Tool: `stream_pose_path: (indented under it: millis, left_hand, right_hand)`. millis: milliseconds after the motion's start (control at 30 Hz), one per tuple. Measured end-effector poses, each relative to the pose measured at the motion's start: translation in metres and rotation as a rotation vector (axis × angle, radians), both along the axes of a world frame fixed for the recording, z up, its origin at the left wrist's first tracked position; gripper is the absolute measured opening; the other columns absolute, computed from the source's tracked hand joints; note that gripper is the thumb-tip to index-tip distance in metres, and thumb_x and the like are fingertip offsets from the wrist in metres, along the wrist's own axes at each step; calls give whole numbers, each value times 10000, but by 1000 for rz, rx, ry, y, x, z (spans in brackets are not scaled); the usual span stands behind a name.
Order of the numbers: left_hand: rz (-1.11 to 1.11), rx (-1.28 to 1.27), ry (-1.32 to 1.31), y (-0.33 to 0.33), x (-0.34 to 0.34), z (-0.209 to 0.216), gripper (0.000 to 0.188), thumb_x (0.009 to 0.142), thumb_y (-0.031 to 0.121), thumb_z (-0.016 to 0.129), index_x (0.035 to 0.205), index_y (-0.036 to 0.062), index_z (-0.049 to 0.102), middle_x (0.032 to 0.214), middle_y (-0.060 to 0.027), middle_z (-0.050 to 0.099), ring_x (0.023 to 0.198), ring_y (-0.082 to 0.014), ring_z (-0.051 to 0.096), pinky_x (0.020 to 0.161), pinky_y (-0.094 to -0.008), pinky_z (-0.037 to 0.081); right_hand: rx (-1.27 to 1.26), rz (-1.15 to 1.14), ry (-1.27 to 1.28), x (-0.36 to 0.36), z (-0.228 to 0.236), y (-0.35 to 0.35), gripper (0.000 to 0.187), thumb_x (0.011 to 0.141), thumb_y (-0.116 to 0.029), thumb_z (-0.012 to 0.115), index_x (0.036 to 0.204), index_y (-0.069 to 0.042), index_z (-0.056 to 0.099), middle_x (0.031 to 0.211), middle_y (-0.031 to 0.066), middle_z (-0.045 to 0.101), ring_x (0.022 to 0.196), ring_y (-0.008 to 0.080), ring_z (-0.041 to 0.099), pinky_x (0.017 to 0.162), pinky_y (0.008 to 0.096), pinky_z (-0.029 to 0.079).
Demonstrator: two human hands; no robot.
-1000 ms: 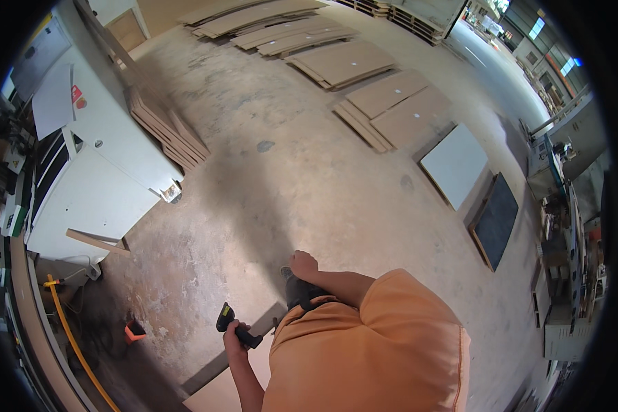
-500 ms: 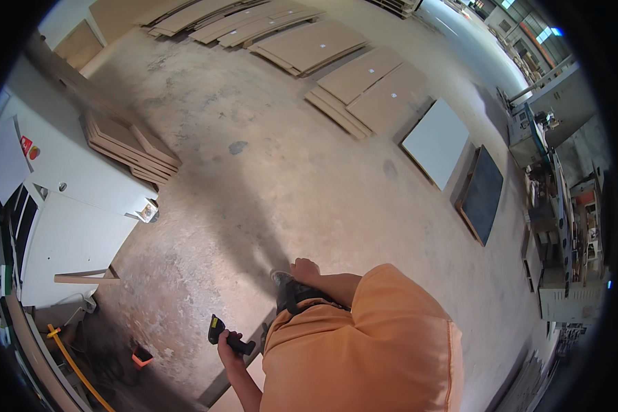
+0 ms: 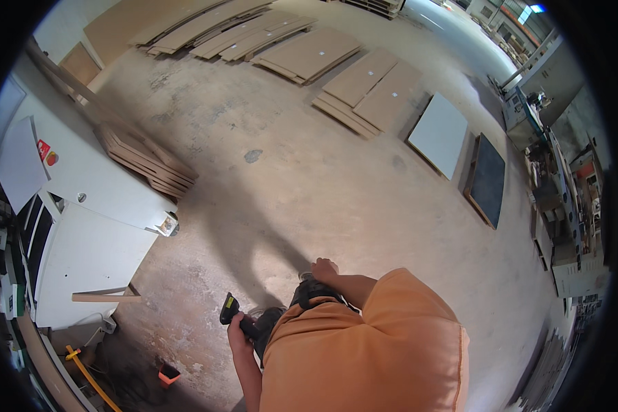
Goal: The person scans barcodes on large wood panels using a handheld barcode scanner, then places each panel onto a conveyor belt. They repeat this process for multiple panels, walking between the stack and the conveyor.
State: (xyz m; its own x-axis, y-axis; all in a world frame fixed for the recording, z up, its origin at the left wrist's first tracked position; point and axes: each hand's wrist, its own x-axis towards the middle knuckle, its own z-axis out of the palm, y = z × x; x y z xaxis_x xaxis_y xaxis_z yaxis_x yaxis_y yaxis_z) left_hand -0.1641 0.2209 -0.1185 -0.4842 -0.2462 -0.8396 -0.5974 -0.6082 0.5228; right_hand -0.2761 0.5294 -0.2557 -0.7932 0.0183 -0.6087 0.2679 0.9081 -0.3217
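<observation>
My left hand (image 3: 237, 332) is wrapped around the grip of a black handheld barcode scanner (image 3: 228, 310) with a yellow label on its head. The scanner is held off the floor, left of my dark trousers. In front of my body, my right hand (image 3: 326, 266) hangs with its fingers curled in, and nothing shows in it. That hand is just above my leg and shoe, touching no other object that I can make out.
A white machine (image 3: 103, 268) stands at the left, with stacked brown boards (image 3: 141, 158) beside it. Below lie a yellow bar (image 3: 93, 384) and an orange box (image 3: 168, 374). Flat brown panels (image 3: 309, 55), a white panel (image 3: 441, 134) and a dark panel (image 3: 486, 180) lie ahead. Machinery (image 3: 563, 199) lines the right.
My view has turned slightly, so the white machine and its boards sit farther right in the picture. A stride has moved my legs. The scanner stays in my left hand.
</observation>
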Motion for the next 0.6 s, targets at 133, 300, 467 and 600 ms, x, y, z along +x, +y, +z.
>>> stream_pose_path:
  millis: [133,300,467,600]
  left_hand:
    - [-186,-78,60,-70,-2,22,234,849,305,635,970,109,594,809,-40,654,696,-145,667,360,-244,346]
    - [-27,-139,182,-160,27,30,268,830,295,655,944,56,615,753,-88,673,552,-136,609,363,-239,355]
    - [323,-114,194,-219,72,22,246,853,322,648,906,84,614,769,-53,666,615,-137,652,346,-247,362]
    - [467,-80,169,-247,105,25,292,862,359,641,894,69,644,773,-74,696,558,-127,607,364,-246,366]
  right_hand:
    - [-41,-153,-94,9,1,-74,459,913,-396,471,1130,-47,676,1167,246,653,1116,405,617,979,484,474]
    - [-51,-22,-62,6,-9,-149,470,899,-394,491,1123,-18,662,1135,241,667,1098,407,625,965,487,483]
    - [-34,79,-135,-10,-18,-226,575,862,-371,551,1264,39,541,1194,269,628,1148,397,596,985,467,473]
    - [-63,291,53,-25,-19,-302,736,830,-421,611,1351,68,435,1411,302,444,1270,420,489,1036,464,435]
